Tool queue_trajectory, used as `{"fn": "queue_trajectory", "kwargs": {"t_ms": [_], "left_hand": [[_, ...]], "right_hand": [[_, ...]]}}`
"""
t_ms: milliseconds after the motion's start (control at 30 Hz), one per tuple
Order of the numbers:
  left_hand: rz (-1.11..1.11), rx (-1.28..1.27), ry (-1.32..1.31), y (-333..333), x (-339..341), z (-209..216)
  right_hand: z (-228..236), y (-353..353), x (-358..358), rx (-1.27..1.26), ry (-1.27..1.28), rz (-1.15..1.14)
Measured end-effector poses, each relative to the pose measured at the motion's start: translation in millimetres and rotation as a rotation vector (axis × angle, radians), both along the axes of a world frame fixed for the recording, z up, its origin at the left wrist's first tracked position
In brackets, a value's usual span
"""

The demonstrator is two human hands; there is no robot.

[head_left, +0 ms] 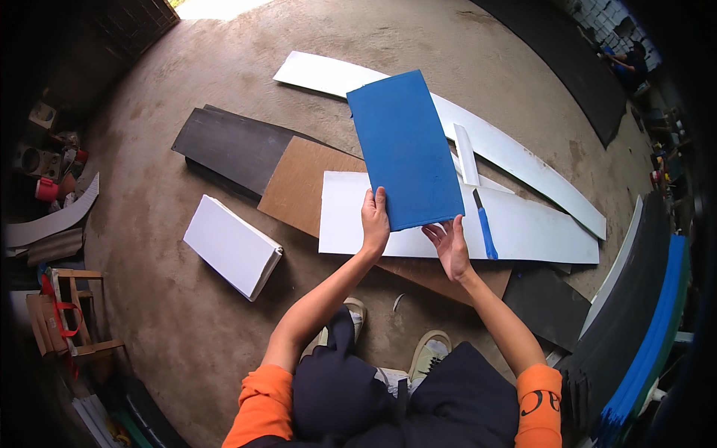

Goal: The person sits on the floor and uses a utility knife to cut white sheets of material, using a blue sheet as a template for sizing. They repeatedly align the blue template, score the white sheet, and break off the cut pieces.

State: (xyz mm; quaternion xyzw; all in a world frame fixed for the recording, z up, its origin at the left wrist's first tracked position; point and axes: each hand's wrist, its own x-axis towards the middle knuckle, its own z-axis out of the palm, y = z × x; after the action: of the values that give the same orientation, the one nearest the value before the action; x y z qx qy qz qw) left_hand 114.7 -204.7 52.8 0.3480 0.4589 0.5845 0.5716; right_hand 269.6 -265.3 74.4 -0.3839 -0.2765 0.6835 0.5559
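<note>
Blue sheet [407, 149], held up over the boards on the floor [149, 291], tilted slightly. Left hand [376, 222] clamped on its lower left edge, thumb on the near face. Right hand [449, 250] apart from the left, at the lower right corner, fingers loosely curled; cannot tell whether it grips. Beyond: blue-handled knife [485, 229] on a white panel [541, 231]; brown board [299, 183] beneath; dark sheets [231, 142] farther left; white stack [228, 243] nearer the wearer.
</note>
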Motion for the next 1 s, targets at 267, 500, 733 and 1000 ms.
{"fn": "queue_trajectory", "kwargs": {"t_ms": [267, 500, 733, 1000], "left_hand": [[-0.121, -0.048, 0.011, -33, -24, -20], [-0.043, -0.233, 0.265, -13, -158, -44], [-0.161, 0.074, 1.074, -22, -153, -71], [-0.177, 0.031, 0.966, -22, -145, -54]], "right_hand": [[11, 23, 4, -0.129, -0.139, -0.19], [-13, 20, 59, -0.216, -0.39, 0.058], [-68, 23, 54, -0.094, -1.438, 0.045], [-85, 24, 43, -0.138, -1.535, 0.004]]}}
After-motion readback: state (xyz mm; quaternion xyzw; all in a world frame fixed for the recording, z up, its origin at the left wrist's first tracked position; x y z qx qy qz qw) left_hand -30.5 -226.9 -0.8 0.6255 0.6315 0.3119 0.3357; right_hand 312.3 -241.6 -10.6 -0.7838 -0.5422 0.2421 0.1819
